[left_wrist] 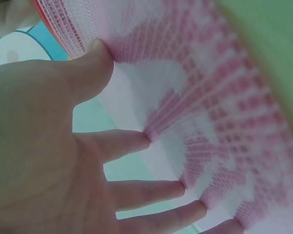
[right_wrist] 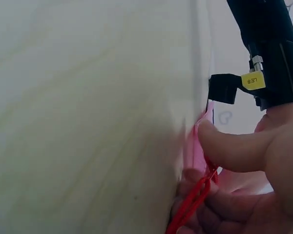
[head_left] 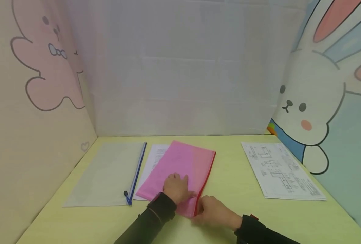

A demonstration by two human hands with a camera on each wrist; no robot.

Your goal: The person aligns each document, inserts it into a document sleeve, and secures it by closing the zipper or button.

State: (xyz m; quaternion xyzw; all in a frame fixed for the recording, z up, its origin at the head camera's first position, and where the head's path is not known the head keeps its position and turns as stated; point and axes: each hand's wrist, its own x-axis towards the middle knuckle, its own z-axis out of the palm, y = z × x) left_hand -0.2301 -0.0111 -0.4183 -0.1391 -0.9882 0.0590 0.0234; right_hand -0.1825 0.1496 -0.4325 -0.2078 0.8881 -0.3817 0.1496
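My right hand point(head_left: 212, 211) pinched the near corner of the pink pouch point(head_left: 180, 159) at its red zip edge point(head_left: 210, 169), a red cord point(right_wrist: 198, 195) lying across the fingers, while just beyond, my left hand point(head_left: 175, 188) pressed on the pouch with fingers spread. The pouch lay mid-table, partly over a printed sheet point(head_left: 154, 157), between a blue-zipped clear pouch point(head_left: 107, 176) on the left and papers with drawings point(head_left: 278, 169) on the right, and past them rose a white backdrop point(head_left: 183, 67).

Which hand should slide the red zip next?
Probably the right hand: it pinches the near corner of the pink pouch, by the red zip and cord. The left hand presses the pouch.
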